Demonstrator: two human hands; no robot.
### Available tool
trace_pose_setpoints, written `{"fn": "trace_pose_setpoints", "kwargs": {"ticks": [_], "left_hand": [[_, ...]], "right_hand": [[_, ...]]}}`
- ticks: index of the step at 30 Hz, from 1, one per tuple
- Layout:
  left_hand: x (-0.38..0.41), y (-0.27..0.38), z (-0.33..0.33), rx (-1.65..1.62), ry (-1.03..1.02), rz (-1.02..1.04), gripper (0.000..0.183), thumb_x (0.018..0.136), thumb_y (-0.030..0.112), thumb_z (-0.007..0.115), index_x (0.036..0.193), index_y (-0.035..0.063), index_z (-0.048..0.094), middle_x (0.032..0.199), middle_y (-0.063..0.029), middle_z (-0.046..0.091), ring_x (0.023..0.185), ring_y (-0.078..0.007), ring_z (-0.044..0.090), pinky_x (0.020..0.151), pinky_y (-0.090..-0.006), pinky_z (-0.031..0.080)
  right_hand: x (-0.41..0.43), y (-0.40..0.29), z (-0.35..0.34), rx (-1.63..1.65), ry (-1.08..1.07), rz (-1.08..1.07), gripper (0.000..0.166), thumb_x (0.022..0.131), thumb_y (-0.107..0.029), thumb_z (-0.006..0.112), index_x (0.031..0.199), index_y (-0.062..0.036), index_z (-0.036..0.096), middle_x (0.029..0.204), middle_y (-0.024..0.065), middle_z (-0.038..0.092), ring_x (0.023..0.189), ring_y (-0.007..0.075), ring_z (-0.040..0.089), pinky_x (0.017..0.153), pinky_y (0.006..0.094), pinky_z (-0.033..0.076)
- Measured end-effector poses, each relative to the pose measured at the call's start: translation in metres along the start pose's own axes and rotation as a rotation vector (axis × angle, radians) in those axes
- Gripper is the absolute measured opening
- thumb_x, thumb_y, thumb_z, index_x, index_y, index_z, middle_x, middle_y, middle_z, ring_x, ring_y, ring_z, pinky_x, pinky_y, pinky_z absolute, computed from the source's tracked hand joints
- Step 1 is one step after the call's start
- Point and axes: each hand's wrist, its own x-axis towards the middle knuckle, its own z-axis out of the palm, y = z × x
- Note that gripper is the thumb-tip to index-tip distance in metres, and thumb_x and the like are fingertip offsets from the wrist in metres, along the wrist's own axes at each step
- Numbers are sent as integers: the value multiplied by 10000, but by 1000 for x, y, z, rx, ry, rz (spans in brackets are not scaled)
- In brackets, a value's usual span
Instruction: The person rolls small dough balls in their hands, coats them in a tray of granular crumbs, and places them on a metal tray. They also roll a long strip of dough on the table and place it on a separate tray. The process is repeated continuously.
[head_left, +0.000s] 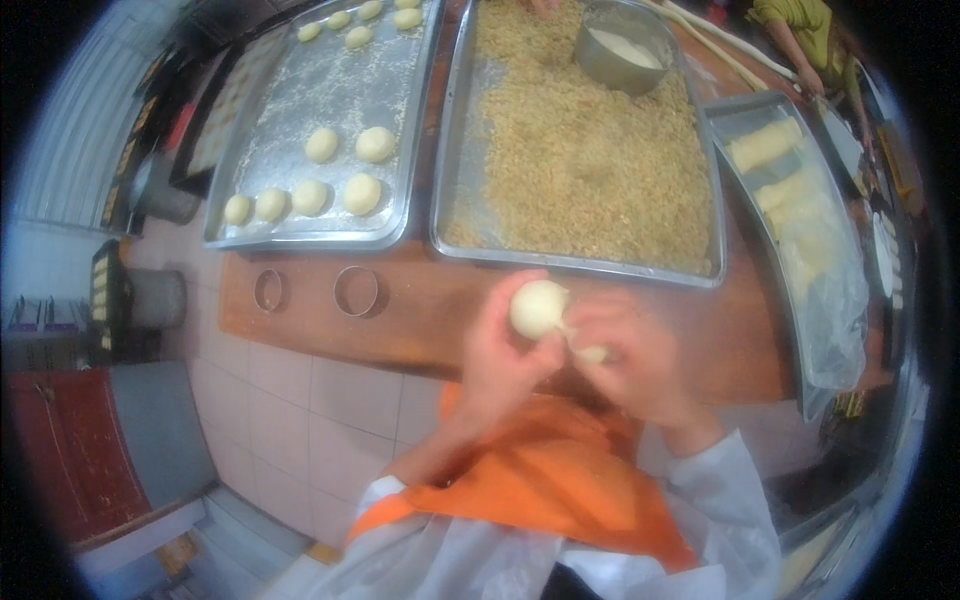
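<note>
A smooth, pale dough ball (537, 309) rests in my left hand (501, 360), with the fingers and thumb curled around it. My right hand (636, 356) is beside it, somewhat blurred, pinching a small dough piece (592, 353). A thin strand of dough appears to join that piece to the ball. Both hands are over the front edge of a brown table (420, 330). Just beyond them lies a metal tray (577, 264) spread with a crumbly, golden-brown filling (600, 180).
Round dough balls (361, 194) sit on a floured metal tray (315, 238) at left. Two metal rings (356, 291) (268, 290) lie before it. A round metal tin (622, 49) of pale powder stands in the filling. Plastic-covered dough rolls (799, 202) are at right. A person's arm (796, 56) shows far right.
</note>
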Motion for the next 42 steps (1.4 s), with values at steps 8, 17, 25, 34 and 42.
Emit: {"fn": "trace_pose_setpoints", "kwargs": {"ticks": [8, 17, 25, 34, 42], "left_hand": [[0, -30, -44, 474, 221, 195, 499, 730, -3, 609, 1200, 38, 449, 1109, -94, 528, 1032, -167, 511, 853, -283, 421], [-6, -70, -129, 1423, 45, 555, 665, 665, 83, 694, 1261, 29, 403, 1298, -195, 405, 1183, -361, 403, 963, -473, 324], [-16, -63, -106, 1419, -88, 282, 713, 721, 180, 667, 1315, 24, 304, 1354, -213, 311, 1252, -360, 307, 1023, -471, 250], [10, -58, -116, 1325, -147, 283, 595, 781, 226, 610, 1286, 28, 365, 1330, -201, 356, 1229, -363, 333, 1023, -441, 255], [6, -54, -102, 1159, 50, 349, 385, 715, 168, 652, 1060, 41, 536, 1104, -179, 532, 1014, -347, 506, 860, -437, 389]], "right_hand": [[-18, 8, -5, 331, 288, 225, 250, 747, 52, 605, 965, -28, 511, 981, 131, 579, 946, 223, 557, 827, 343, 455], [-39, 33, 12, 567, 255, 541, 186, 793, 39, 574, 961, -16, 516, 1021, 115, 579, 976, 181, 542, 843, 291, 435], [-34, 37, 9, 576, 234, 569, 164, 807, 21, 568, 963, -16, 529, 994, 105, 594, 946, 163, 555, 813, 275, 449], [-18, 24, 8, 621, 189, 427, 145, 813, 24, 550, 951, -16, 526, 971, 100, 594, 899, 159, 563, 788, 271, 456], [-27, 27, 11, 672, 276, 770, 144, 801, 40, 533, 926, -29, 516, 933, 105, 597, 880, 167, 569, 778, 279, 461]]}}
